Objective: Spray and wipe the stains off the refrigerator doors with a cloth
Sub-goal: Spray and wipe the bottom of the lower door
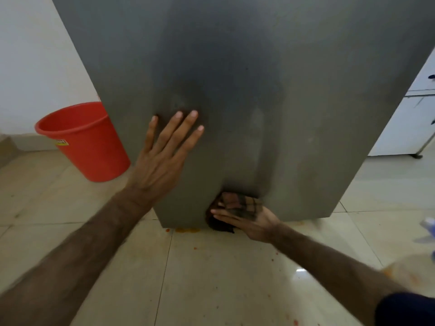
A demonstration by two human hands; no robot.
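Your left hand [162,158] is flat on the refrigerator door [247,78], fingers spread wide and holding nothing, just bracing. Your right hand [249,220] is down at the bottom edge of the door, palm turned up, fingers cupped around the checked cloth [242,207] and pressing it to the metal just above your fingertips. From the look of it you're late in the wipe: the panel beyond your left fingertips shows only damp, dull streaks and faint smears, no obvious coloured stain. What's left, I'd say, is that bottom lip beside your right fingers. Orange drips [188,230] sit on the floor tiles [211,278] just left of those fingertips. The spray bottle [427,228], blurred, stands well off behind your right wrist.
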